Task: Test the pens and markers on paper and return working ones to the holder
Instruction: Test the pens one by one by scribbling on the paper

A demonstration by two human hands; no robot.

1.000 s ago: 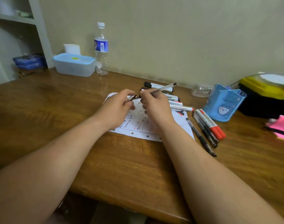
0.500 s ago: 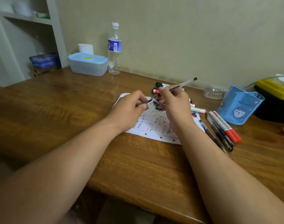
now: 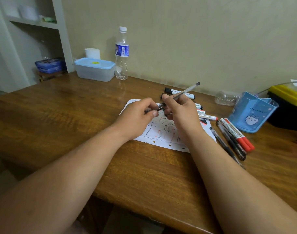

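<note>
Over the paper (image 3: 161, 132) the pen (image 3: 185, 92) is grasped by the right hand (image 3: 181, 115). Its cap (image 3: 159, 109), it seems, is pinched by the left hand (image 3: 135, 118), so that the pen can be tested.

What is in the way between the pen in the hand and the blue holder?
Nothing visible stands in the way. The right hand holds the pen up off the table, and the blue holder sits to its right. Only loose markers lie flat on the table between them.

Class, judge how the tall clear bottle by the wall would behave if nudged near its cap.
The bottle is tall on a narrow base, so it would probably tip. It looks nearly empty, so likely light. Its thin clear plastic may dent.
</note>
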